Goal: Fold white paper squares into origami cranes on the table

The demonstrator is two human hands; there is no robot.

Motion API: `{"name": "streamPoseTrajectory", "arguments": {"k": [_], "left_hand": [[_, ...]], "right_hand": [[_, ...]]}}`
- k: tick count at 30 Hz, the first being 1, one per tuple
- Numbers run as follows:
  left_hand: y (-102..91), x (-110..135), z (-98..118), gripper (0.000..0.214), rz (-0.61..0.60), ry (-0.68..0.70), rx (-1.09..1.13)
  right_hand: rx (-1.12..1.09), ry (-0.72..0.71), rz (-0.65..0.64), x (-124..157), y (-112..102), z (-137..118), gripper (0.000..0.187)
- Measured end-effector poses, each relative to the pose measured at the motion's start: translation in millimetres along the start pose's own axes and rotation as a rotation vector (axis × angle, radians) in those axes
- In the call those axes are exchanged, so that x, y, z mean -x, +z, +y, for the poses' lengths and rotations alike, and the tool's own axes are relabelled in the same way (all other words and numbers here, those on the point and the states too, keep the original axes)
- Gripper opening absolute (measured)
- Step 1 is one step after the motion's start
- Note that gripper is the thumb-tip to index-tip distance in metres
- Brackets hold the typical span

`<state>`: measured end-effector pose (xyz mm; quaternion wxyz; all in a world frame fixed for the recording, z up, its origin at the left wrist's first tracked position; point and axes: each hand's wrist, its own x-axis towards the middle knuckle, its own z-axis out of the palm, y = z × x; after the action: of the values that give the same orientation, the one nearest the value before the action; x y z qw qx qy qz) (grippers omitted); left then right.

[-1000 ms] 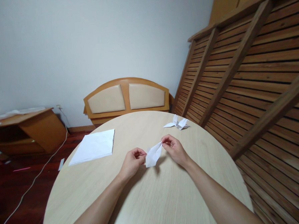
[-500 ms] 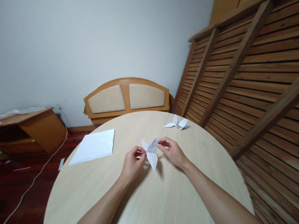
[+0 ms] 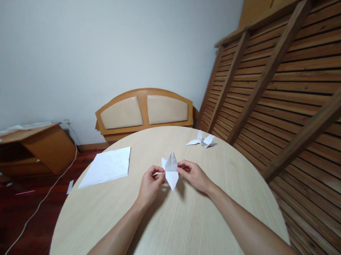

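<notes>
A small white folded paper piece (image 3: 171, 171) is held upright just above the round light-wood table (image 3: 170, 226), one point up and one point down. My left hand (image 3: 149, 185) pinches its left side with thumb and fingers closed. My right hand (image 3: 192, 174) pinches its right side the same way. Both forearms reach in from the bottom of the view.
A stack of white paper sheets (image 3: 107, 165) lies at the table's far left. A finished white folded paper figure (image 3: 202, 140) rests at the far right edge. Behind the table stands a padded chair back (image 3: 144, 110). A slatted wooden wall (image 3: 286, 98) runs along the right.
The paper piece has turned from lying slanted between my hands to standing upright, and its flaps have been pressed together. Both hands have moved slightly closer to each other.
</notes>
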<state>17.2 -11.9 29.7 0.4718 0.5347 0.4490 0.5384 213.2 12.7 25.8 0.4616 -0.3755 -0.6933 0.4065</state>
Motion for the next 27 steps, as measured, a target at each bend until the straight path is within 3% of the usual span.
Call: {"name": "streamPoseTrajectory", "arguments": {"k": [5, 8, 12, 17, 23, 27], "left_hand": [[-5.3, -0.5, -1.6, 0.023, 0.011, 0.039, -0.149], [-9.8, -0.5, 2.8, 0.028, 0.036, 0.117, -0.23], [-13.6, -1.0, 6.8, 0.041, -0.045, 0.167, -0.262], [-14.4, -1.3, 3.8, 0.032, -0.122, 0.246, -0.313], [-14.1, -0.8, -0.4, 0.038, -0.193, 0.299, -0.348], [-13.7, 0.1, 2.3, 0.03, -0.174, 0.325, -0.397]], "right_hand": [[0.03, 0.024, 0.002, 0.0, -2.6, 2.1, 0.025], [0.059, 0.036, -0.066, 2.3, -3.8, 3.3, 0.023], [0.182, 0.03, -0.162, 5.8, -4.8, 1.9, 0.021], [0.256, 0.004, -0.193, 6.7, -5.8, -1.2, 0.019], [0.299, -0.035, -0.238, 7.2, -5.8, -5.4, 0.016], [0.315, -0.039, -0.248, 7.7, -5.1, -8.4, 0.015]]}}
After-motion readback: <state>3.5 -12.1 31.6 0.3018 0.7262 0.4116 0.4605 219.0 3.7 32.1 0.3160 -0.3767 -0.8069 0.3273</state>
